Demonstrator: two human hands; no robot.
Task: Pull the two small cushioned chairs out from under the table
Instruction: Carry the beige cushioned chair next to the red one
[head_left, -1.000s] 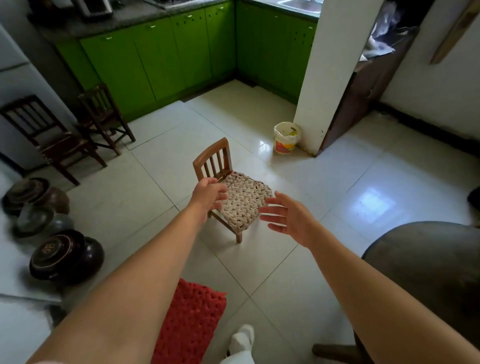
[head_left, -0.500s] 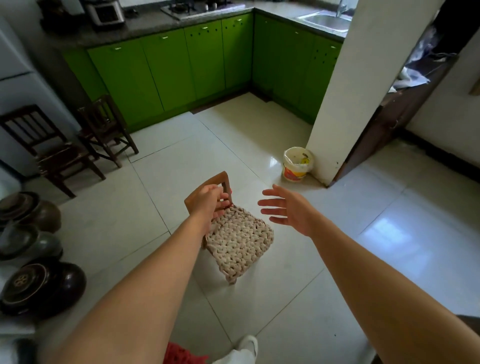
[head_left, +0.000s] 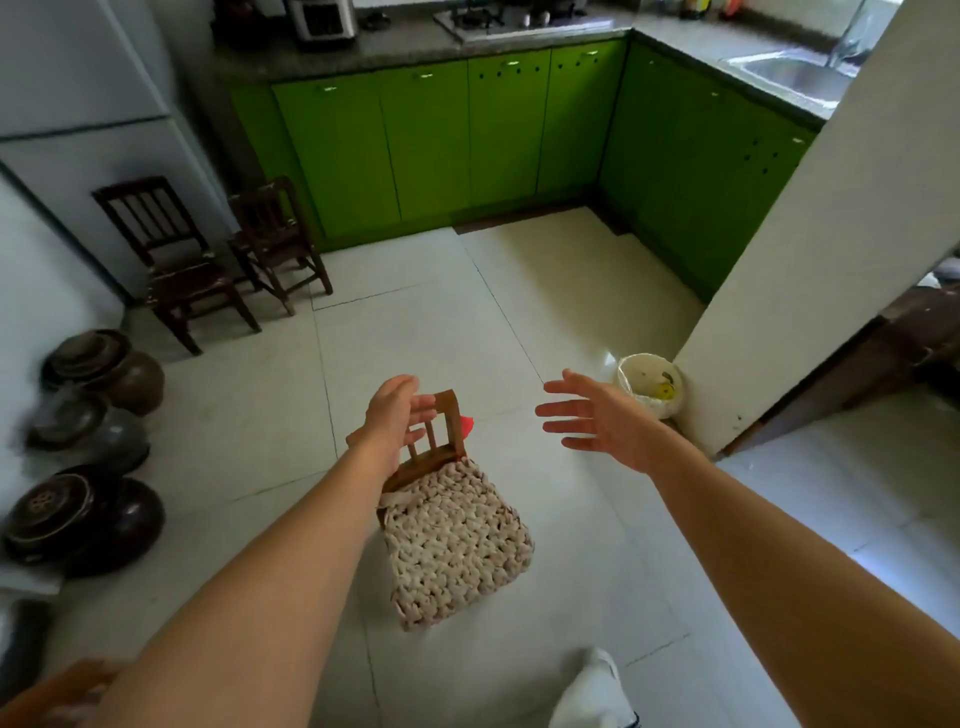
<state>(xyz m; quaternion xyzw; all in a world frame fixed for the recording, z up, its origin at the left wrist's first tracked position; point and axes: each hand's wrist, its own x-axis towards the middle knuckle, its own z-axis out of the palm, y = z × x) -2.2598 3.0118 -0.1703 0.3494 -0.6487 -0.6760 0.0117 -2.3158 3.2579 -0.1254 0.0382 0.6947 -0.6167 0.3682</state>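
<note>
Gripping chair (head_left: 447, 499) backrest, left hand (head_left: 392, 415) | right hand (head_left: 597, 421) spread, empty | green cabinets (head_left: 467, 140) top | dark chairs (head_left: 208, 260) upper left | tiled floor (head_left: 519, 322)

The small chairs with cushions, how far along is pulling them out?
One small wooden chair with a beige woven cushion is out on the open tiled floor, gripped by its backrest in the left hand. The right hand is open and empty. A red cushion edge peeks behind; the table is out of view, so the second chair's status is unclear.
</note>
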